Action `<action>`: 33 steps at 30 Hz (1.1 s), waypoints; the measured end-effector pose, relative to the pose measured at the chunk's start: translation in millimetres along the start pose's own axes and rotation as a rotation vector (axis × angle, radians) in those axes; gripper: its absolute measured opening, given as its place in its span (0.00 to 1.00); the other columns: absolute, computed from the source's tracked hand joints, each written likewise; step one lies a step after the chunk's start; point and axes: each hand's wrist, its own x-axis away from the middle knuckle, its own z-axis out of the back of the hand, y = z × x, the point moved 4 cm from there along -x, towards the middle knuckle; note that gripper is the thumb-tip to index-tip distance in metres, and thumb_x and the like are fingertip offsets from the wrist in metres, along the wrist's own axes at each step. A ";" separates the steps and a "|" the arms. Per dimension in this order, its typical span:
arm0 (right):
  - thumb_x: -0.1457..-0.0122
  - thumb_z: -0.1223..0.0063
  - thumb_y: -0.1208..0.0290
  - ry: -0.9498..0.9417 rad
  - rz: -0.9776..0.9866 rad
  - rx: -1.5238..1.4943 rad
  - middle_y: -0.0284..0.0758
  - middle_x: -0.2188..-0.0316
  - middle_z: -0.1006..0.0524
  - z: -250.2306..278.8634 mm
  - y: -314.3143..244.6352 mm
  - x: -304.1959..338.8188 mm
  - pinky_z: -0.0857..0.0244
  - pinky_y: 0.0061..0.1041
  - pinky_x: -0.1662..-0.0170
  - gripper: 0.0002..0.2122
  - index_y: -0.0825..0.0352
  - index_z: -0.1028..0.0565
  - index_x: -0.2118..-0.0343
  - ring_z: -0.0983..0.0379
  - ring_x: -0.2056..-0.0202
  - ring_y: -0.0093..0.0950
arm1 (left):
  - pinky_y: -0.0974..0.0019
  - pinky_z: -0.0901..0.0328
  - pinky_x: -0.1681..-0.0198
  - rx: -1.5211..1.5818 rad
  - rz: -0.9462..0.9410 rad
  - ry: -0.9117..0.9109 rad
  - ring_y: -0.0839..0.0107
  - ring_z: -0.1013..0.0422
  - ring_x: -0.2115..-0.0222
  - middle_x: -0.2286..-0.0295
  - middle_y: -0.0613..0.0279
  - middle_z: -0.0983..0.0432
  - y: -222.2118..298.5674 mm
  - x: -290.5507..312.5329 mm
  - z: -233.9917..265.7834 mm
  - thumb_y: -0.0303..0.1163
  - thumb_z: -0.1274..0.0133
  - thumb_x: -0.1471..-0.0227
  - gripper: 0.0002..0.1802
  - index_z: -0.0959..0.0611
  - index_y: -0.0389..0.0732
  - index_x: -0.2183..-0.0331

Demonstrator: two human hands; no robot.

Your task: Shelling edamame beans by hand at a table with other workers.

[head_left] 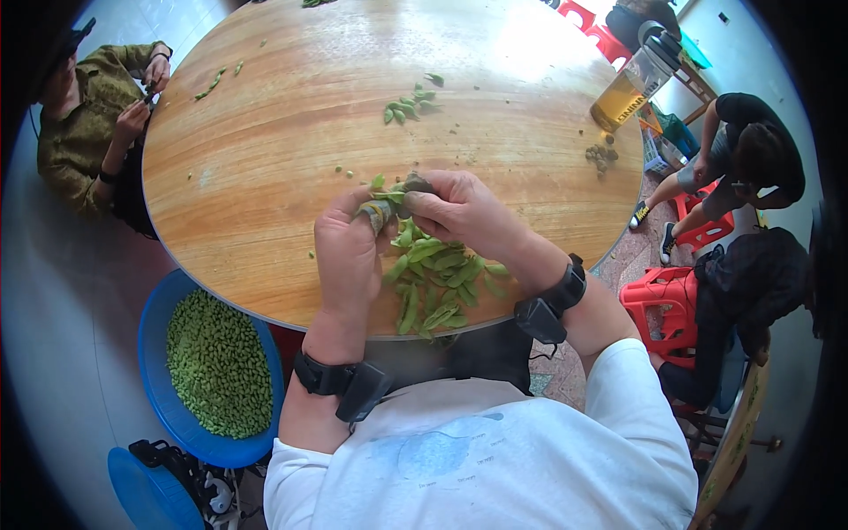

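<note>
Both of my hands meet above the near part of a round wooden table (265, 177). My left hand (347, 252) is closed on a green soybean pod (387, 196), and a grey wrap with a yellow stripe covers a finger there. From the other side my right hand (455, 208) pinches at the same pod, with dark grey wrapping on a fingertip. Fingers hide part of the pod, so I cannot tell whether it is split. Below my hands lies a loose pile of green pods (442, 269), reaching the table's near edge.
A blue basin (155, 380) full of shelled green beans stands left below the table edge. Further pods (406, 109) lie mid-table. A bottle of amber liquid (632, 84) stands far right, near small brown pieces (602, 156). People sit left and right; red stools (658, 309) stand at right.
</note>
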 end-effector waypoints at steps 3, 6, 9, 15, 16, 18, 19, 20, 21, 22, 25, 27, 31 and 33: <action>0.41 0.55 0.70 -0.071 -0.039 0.071 0.22 0.86 0.36 0.5 -5.1 -2.2 0.51 0.14 0.82 0.09 0.67 0.29 0.76 0.44 0.84 0.11 | 0.83 0.40 0.82 0.032 0.066 0.037 0.79 0.32 0.79 0.74 0.61 0.27 6.0 1.7 10.7 0.19 0.56 0.50 0.11 0.22 0.31 0.64; 0.41 0.52 0.67 -0.446 -0.128 0.558 0.26 0.85 0.32 8.6 -20.7 -4.0 0.45 0.17 0.80 0.10 0.68 0.26 0.75 0.39 0.82 0.13 | 0.85 0.40 0.82 0.057 0.029 0.127 0.80 0.32 0.79 0.72 0.57 0.26 38.8 12.5 28.6 0.24 0.58 0.47 0.13 0.24 0.31 0.61; 0.45 0.49 0.64 -0.035 0.345 1.011 0.40 0.74 0.24 53.9 -17.4 -59.0 0.33 0.31 0.68 0.11 0.67 0.24 0.65 0.27 0.74 0.33 | 0.84 0.40 0.83 0.005 -0.200 0.236 0.80 0.32 0.79 0.72 0.56 0.26 88.9 33.8 78.4 0.28 0.61 0.44 0.15 0.24 0.30 0.60; 0.46 0.50 0.62 0.313 0.369 1.382 0.47 0.73 0.25 71.9 -12.6 -112.1 0.34 0.38 0.65 0.14 0.71 0.27 0.69 0.27 0.69 0.44 | 0.70 0.36 0.57 -1.051 -0.274 0.562 0.67 0.30 0.63 0.59 0.52 0.27 149.3 93.8 253.9 0.21 0.57 0.53 0.17 0.22 0.32 0.60; 0.47 0.51 0.62 0.334 0.414 1.432 0.47 0.74 0.25 68.8 -12.8 -113.6 0.34 0.39 0.65 0.14 0.71 0.27 0.69 0.27 0.69 0.44 | 0.67 0.40 0.52 -1.321 -0.177 0.587 0.62 0.32 0.57 0.55 0.50 0.29 150.9 107.7 285.8 0.21 0.56 0.54 0.17 0.21 0.34 0.60; 0.47 0.51 0.62 0.329 0.410 1.458 0.48 0.74 0.25 72.4 -8.5 -116.1 0.34 0.39 0.65 0.14 0.71 0.27 0.69 0.27 0.69 0.45 | 0.61 0.46 0.45 -1.812 -0.035 0.617 0.52 0.39 0.48 0.49 0.44 0.36 154.5 126.8 318.6 0.23 0.52 0.58 0.19 0.20 0.38 0.59; 0.47 0.51 0.62 0.328 0.403 1.482 0.48 0.75 0.25 76.3 -6.5 -115.3 0.35 0.40 0.65 0.14 0.71 0.27 0.69 0.27 0.69 0.45 | 0.60 0.46 0.45 -1.926 -0.026 0.701 0.52 0.40 0.48 0.48 0.45 0.38 157.4 132.9 324.6 0.23 0.52 0.58 0.20 0.20 0.39 0.59; 0.47 0.51 0.62 0.322 0.402 1.481 0.48 0.75 0.25 70.7 -9.0 -112.4 0.35 0.40 0.65 0.14 0.71 0.27 0.69 0.27 0.69 0.45 | 0.60 0.45 0.45 -2.043 -0.011 0.795 0.51 0.41 0.48 0.47 0.46 0.39 164.1 141.6 324.6 0.22 0.52 0.59 0.20 0.20 0.40 0.59; 0.47 0.52 0.64 0.328 0.364 1.465 0.48 0.75 0.26 67.7 -11.1 -107.1 0.34 0.39 0.63 0.12 0.71 0.27 0.70 0.28 0.69 0.46 | 0.58 0.44 0.46 -2.048 -0.148 0.877 0.51 0.39 0.49 0.49 0.47 0.37 171.7 147.7 332.3 0.21 0.53 0.58 0.20 0.21 0.42 0.59; 0.48 0.52 0.67 0.336 0.326 1.449 0.48 0.75 0.26 64.4 -13.7 -101.1 0.34 0.39 0.62 0.11 0.72 0.27 0.70 0.28 0.70 0.47 | 0.57 0.44 0.46 -2.044 -0.212 0.980 0.51 0.39 0.50 0.50 0.47 0.36 177.5 155.2 335.5 0.20 0.54 0.58 0.21 0.21 0.42 0.59; 0.47 0.52 0.68 0.309 0.396 1.259 0.41 0.81 0.27 61.0 -22.6 -84.1 0.35 0.32 0.73 0.10 0.71 0.27 0.71 0.29 0.78 0.37 | 0.59 0.38 0.52 -2.072 -0.479 1.132 0.57 0.33 0.57 0.54 0.53 0.32 198.7 158.8 279.9 0.19 0.56 0.57 0.20 0.22 0.41 0.59; 0.46 0.51 0.68 0.234 0.182 0.814 0.36 0.83 0.29 50.9 -20.2 -66.6 0.40 0.26 0.77 0.09 0.70 0.26 0.72 0.33 0.81 0.29 | 0.70 0.35 0.63 -1.287 -0.626 1.048 0.71 0.32 0.68 0.60 0.57 0.29 187.1 137.7 234.1 0.19 0.59 0.54 0.19 0.23 0.37 0.58; 0.44 0.50 0.70 -0.034 -0.205 -0.028 0.23 0.86 0.36 2.4 -17.2 -33.6 0.55 0.12 0.87 0.07 0.69 0.27 0.72 0.45 0.87 0.12 | 0.87 0.42 0.80 -0.075 -0.178 0.183 0.87 0.38 0.78 0.69 0.63 0.29 106.0 61.0 110.9 0.26 0.59 0.45 0.18 0.29 0.32 0.52; 0.43 0.52 0.71 -0.184 -0.271 -0.299 0.24 0.86 0.36 -11.8 -7.0 -22.4 0.55 0.13 0.87 0.06 0.68 0.28 0.73 0.45 0.88 0.12 | 0.87 0.40 0.78 -0.079 0.019 -0.006 0.87 0.36 0.77 0.70 0.67 0.29 65.5 41.5 55.7 0.25 0.56 0.46 0.19 0.29 0.33 0.51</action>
